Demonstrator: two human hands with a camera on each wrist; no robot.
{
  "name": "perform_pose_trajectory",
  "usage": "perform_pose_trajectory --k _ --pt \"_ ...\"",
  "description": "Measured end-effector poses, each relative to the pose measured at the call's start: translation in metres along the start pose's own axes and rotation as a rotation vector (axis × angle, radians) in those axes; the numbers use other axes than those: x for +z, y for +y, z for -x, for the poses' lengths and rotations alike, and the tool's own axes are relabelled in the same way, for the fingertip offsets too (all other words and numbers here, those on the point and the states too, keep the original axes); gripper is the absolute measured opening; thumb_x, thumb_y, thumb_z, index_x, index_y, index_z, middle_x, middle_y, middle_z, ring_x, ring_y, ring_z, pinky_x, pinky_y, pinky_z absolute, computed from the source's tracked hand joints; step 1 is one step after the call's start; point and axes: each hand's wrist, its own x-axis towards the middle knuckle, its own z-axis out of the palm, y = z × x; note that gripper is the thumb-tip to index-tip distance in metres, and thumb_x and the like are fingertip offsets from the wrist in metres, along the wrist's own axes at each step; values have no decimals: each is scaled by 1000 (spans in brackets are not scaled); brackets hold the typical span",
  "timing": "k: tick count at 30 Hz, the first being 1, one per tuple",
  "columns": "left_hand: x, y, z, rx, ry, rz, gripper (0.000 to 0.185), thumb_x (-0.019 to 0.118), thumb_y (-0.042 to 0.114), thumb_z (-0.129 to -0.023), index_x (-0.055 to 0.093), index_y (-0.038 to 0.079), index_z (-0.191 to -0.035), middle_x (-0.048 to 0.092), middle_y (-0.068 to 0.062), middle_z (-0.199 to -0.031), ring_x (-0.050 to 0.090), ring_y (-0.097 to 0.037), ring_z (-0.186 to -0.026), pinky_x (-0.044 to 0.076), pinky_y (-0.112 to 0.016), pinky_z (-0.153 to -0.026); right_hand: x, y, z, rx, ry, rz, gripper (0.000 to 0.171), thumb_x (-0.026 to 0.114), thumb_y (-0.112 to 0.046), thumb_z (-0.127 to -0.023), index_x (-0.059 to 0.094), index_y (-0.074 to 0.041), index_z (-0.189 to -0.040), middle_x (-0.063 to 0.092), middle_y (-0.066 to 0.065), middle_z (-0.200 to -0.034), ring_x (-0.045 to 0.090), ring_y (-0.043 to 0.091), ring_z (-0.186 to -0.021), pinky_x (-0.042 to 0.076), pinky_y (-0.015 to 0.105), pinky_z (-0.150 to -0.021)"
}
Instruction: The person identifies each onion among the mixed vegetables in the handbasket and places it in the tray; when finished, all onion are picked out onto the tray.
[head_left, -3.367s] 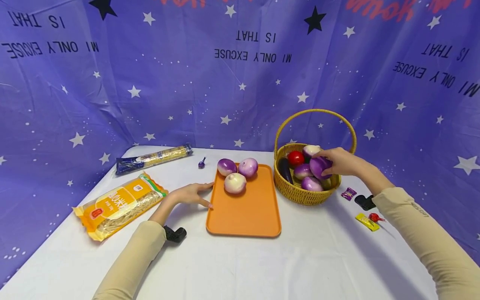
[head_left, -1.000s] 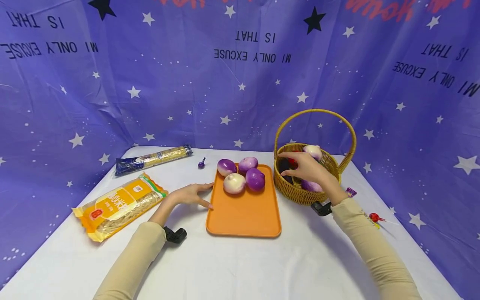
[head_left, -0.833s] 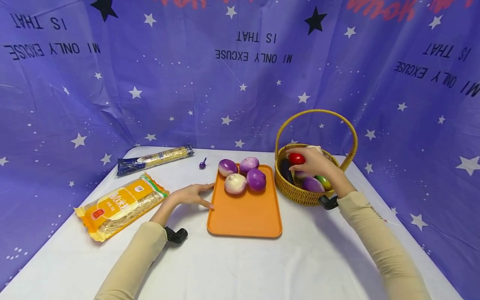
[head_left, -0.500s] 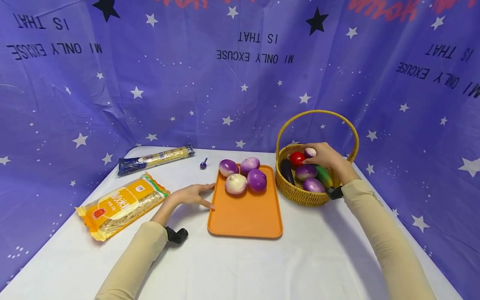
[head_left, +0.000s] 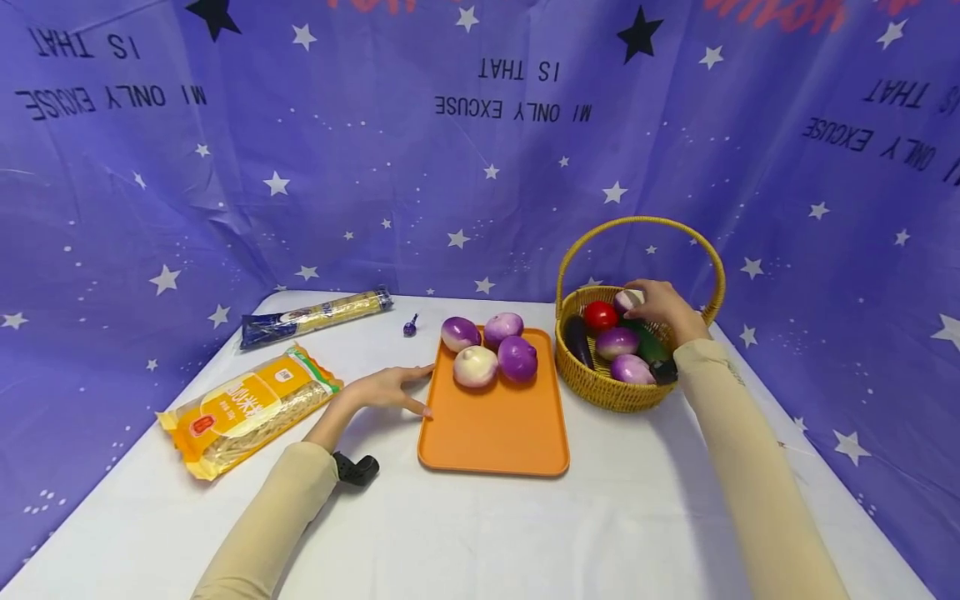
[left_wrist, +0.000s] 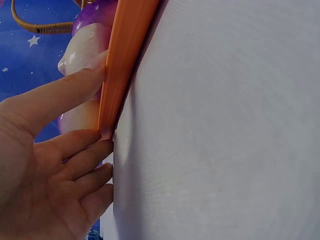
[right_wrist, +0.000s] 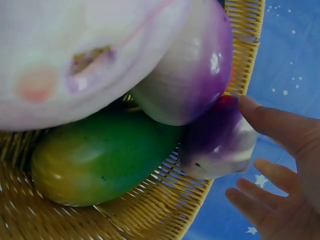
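My left hand (head_left: pixel 386 390) rests against the left edge of the orange tray (head_left: pixel 495 433), thumb and relaxed fingers touching its rim. Several purple-and-white onions (head_left: pixel 476 367) sit together at the tray's far end. Over the back of the wicker basket (head_left: pixel 615 396), my right hand (head_left: pixel 663 310) holds another onion (right_wrist: pixel 220 145); in the right wrist view the thumb is at one side and the fingers at the other. Beneath lie a green cucumber-like vegetable (right_wrist: pixel 105 157), two more onions (head_left: pixel 617 342), a red tomato (head_left: pixel 601 316) and a dark eggplant (head_left: pixel 577 340).
A tall handle (head_left: pixel 637 220) arches over the basket. At left lie an orange noodle bag (head_left: pixel 251 408) and a long pasta pack (head_left: pixel 318 317). A small purple lollipop (head_left: pixel 410 326) stands beyond the tray. A starry cloth (head_left: pixel 360 167) hangs behind the white table.
A fourth onion has joined those on the tray. My right hand has gone back into the basket, moved to its rear and taken hold of an onion there. The left hand has stayed put.
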Motion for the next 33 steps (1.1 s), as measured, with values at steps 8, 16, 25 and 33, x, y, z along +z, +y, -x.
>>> perform_pose_trajectory --k 8,16,25,33 --pt "1 3 3 -11 9 14 92 79 40 -78 32 6 -150 35 -21 -149 29 -41 -138 22 -55 -113 1 4 -6 35 7 -13 48 65 -10 -89 52 1 -134 47 33 -131 37 50 -121 32 65 -101" --pt "0 2 2 -5 10 -9 92 78 41 -78 32 5 -150 35 -21 -149 30 -41 -137 22 -54 -114 2 3 -7 33 28 19 51 68 -7 -85 52 2 -133 45 35 -132 34 53 -123 33 64 -100" --pt "1 2 1 2 6 -12 93 78 41 -78 31 5 -150 36 -21 -149 30 -41 -137 22 -54 -113 3 0 -2 16 89 39 50 70 -4 -83 55 3 -129 50 35 -127 43 50 -115 39 61 -96" --pt "1 1 2 -6 10 -8 93 78 42 -78 31 7 -151 35 -21 -150 29 -41 -138 22 -54 -114 -3 -11 11 -82 177 19 50 71 -7 -83 56 2 -129 59 30 -105 49 44 -96 43 55 -79"
